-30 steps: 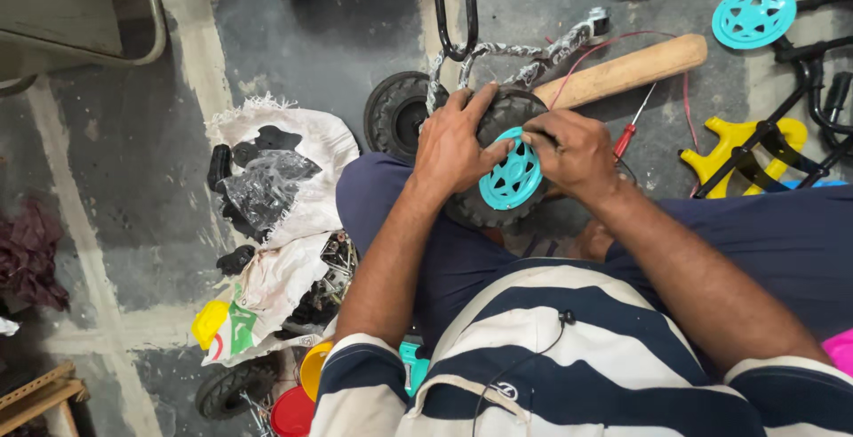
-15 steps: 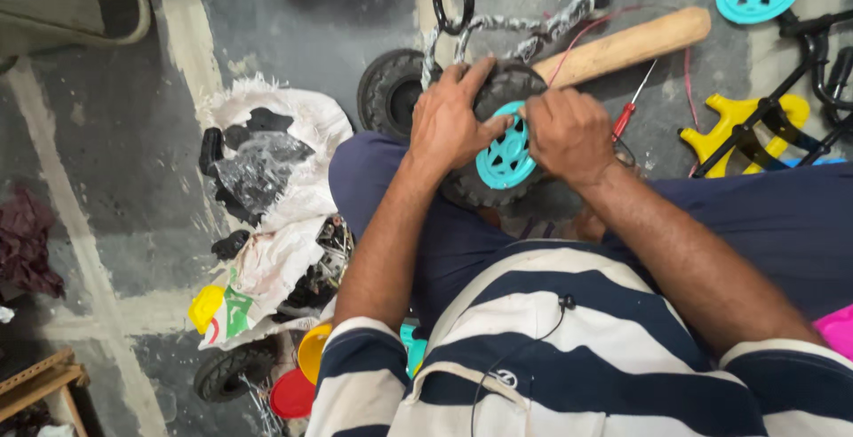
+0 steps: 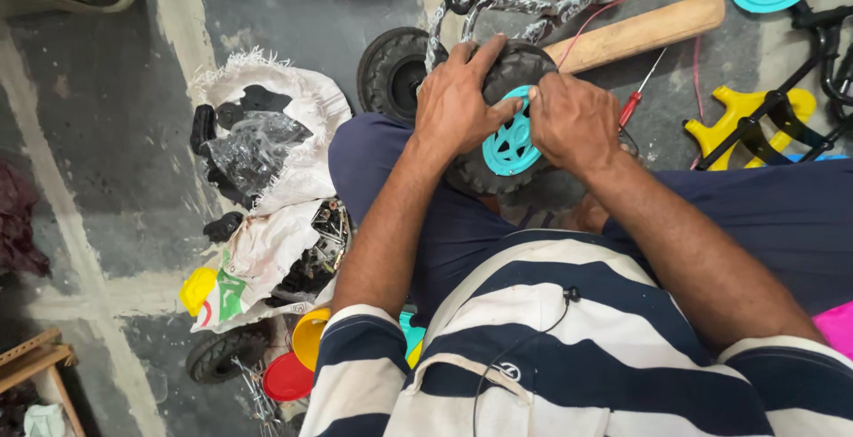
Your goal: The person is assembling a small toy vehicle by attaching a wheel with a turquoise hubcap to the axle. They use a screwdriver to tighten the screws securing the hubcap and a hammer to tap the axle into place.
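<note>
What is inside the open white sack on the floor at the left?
The white sack holds black parts and a clear crumpled plastic bag at its mouth. Whatever lies deeper is covered by the sack's cloth and cannot be seen.

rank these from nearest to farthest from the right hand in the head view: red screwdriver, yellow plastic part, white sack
From the right hand:
1. red screwdriver, just beside it, on the floor to its right.
2. yellow plastic part, farther right.
3. white sack, far left, beyond the left hand.

Grey concrete floor [image 3: 293, 11], white sack [image 3: 293, 108], wooden bat [image 3: 640, 33], perhaps screwdriver [image 3: 635, 99]
</note>
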